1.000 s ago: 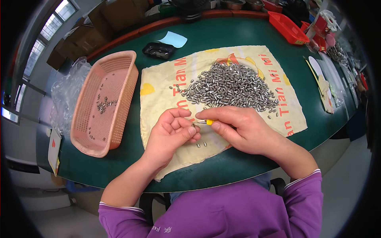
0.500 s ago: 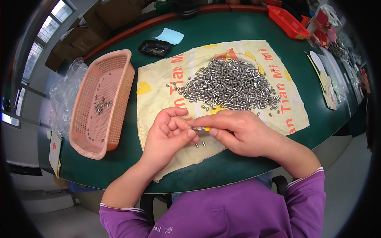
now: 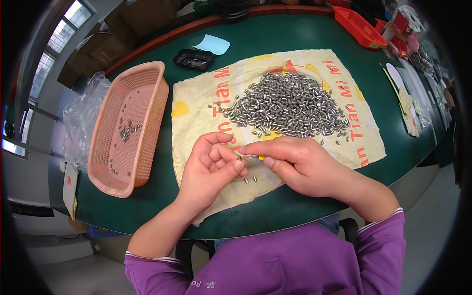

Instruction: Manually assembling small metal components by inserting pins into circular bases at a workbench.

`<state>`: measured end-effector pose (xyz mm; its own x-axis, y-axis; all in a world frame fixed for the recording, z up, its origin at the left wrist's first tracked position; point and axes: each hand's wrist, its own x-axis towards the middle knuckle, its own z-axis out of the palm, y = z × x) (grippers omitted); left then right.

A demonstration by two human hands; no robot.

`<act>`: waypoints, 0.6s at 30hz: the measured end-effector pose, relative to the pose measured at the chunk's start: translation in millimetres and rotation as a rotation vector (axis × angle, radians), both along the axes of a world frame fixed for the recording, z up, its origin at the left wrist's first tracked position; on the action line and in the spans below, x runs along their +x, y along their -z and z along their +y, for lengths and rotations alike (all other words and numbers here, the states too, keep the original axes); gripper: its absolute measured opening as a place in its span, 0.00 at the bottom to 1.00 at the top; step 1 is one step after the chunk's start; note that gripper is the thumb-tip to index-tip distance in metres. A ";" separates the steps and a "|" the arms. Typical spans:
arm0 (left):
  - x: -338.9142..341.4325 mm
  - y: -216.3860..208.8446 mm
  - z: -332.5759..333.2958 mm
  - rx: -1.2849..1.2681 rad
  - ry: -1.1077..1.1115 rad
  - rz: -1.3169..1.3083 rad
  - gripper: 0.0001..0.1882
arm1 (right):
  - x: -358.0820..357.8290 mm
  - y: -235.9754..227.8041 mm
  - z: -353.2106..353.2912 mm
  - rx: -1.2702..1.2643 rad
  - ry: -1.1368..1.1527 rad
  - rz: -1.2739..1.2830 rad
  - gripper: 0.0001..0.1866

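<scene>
My left hand [image 3: 212, 167] is closed, palm up, pinching a small metal piece [image 3: 240, 158] between thumb and fingers. Meeting it from the right, my right hand [image 3: 302, 162] grips a small tool [image 3: 261, 158] with a yellow part and a thin metal end; its exact kind is hidden by my fingers. The metal end points at the piece. Just below lie two loose small metal pieces [image 3: 254, 179] on the cloth. Beyond my hands spreads a large heap of silvery, barrel-shaped metal pieces [image 3: 290, 105] on the yellow printed cloth [image 3: 194, 123].
A pink perforated basket [image 3: 153, 110] with several metal pieces stands at the left, beside a clear plastic bag [image 3: 84, 125]. A black tray [image 3: 192, 59] and light blue paper [image 3: 213, 44] lie behind the cloth. A red tray [image 3: 358, 28] sits far right on the green table [image 3: 275, 209].
Both hands stay nearly in place. The tool's metal end has shifted slightly at the left fingertips, and the whole view has moved a little.
</scene>
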<state>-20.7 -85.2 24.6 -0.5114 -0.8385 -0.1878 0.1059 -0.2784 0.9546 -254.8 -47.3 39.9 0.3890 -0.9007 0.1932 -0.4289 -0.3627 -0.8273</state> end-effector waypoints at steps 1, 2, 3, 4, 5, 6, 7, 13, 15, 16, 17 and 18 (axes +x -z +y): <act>0.6 0.3 -0.1 0.002 -0.004 0.000 0.26 | 0.8 1.4 -0.9 0.002 0.000 0.000 0.19; 0.4 0.5 0.2 0.001 -0.007 0.000 0.26 | 1.2 3.6 -1.1 -0.012 -0.009 -0.005 0.19; 0.0 0.7 0.3 0.002 -0.005 0.001 0.26 | 1.5 5.3 -1.0 -0.025 -0.018 -0.010 0.19; -0.4 1.0 0.2 0.005 0.000 0.004 0.26 | 1.4 6.0 -0.6 -0.025 -0.016 -0.010 0.19; -0.4 1.1 0.0 0.008 0.003 0.006 0.26 | 1.6 6.5 -0.5 -0.040 -0.015 -0.014 0.19; -0.3 1.0 0.1 0.008 0.003 0.005 0.26 | 1.7 7.0 -0.4 -0.056 -0.013 -0.018 0.19; -0.1 1.0 0.2 0.007 0.005 0.002 0.26 | 1.8 7.5 -0.5 -0.055 -0.012 -0.019 0.19; -0.3 3.0 0.7 -0.018 0.010 -0.017 0.26 | 0.7 8.8 -0.2 -0.056 -0.025 0.005 0.19; -1.8 3.2 -0.5 -0.043 0.014 -0.037 0.26 | 1.2 6.7 4.0 -0.081 0.019 0.123 0.20; -2.7 2.8 -2.8 -0.020 0.008 -0.026 0.27 | 1.2 4.0 4.7 -0.080 0.022 0.126 0.20; -2.3 1.5 -4.2 0.002 0.002 -0.019 0.27 | 2.1 0.6 4.5 -0.110 0.104 0.213 0.21; -1.5 -0.3 -2.5 0.002 0.006 -0.019 0.27 | 1.9 -1.5 3.9 -0.140 0.187 0.302 0.22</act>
<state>-22.1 -87.8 24.9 -0.5130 -0.8350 -0.1992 0.0864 -0.2811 0.9558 -252.9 -43.3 41.4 0.2783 -0.9346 0.2216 -0.7151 -0.3556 -0.6017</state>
